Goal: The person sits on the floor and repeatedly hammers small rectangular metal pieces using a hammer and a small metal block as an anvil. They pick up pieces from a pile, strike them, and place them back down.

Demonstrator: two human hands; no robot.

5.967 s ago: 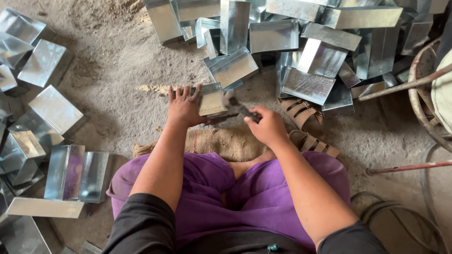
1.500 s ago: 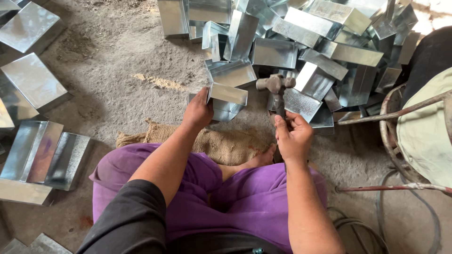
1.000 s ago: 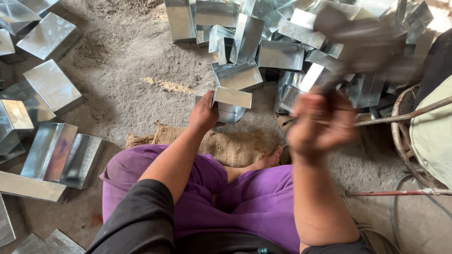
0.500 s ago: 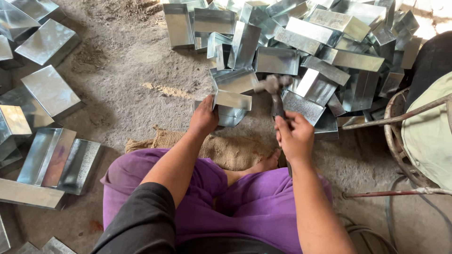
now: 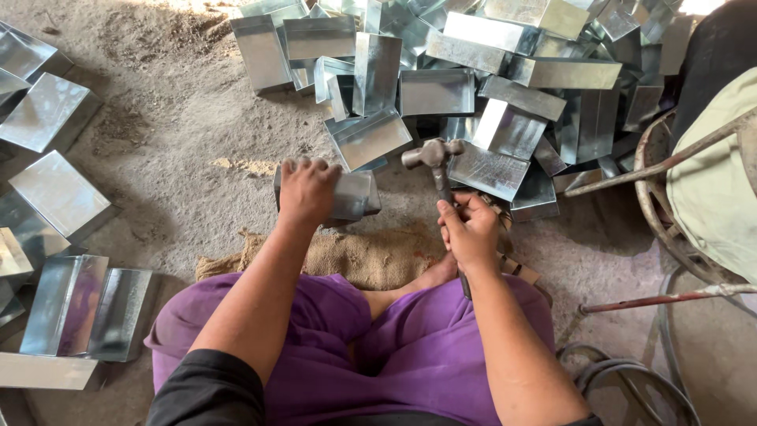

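One hammer, one sheet-metal tray in hand, on a dirt floor.

The left hand [image 5: 306, 189] presses its grip down over one folded sheet-metal tray [image 5: 347, 195] on the dirt floor [image 5: 181, 142], just beyond a burlap sack [image 5: 355, 256]. The right hand [image 5: 471, 233] is clenched on one hammer [image 5: 434, 158], head raised beside the tray. Over twenty similar trays lie in the pile [image 5: 473, 71] beyond.

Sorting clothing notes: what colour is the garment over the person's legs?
Plain purple cloth garment, shown best in the head view, the only one.
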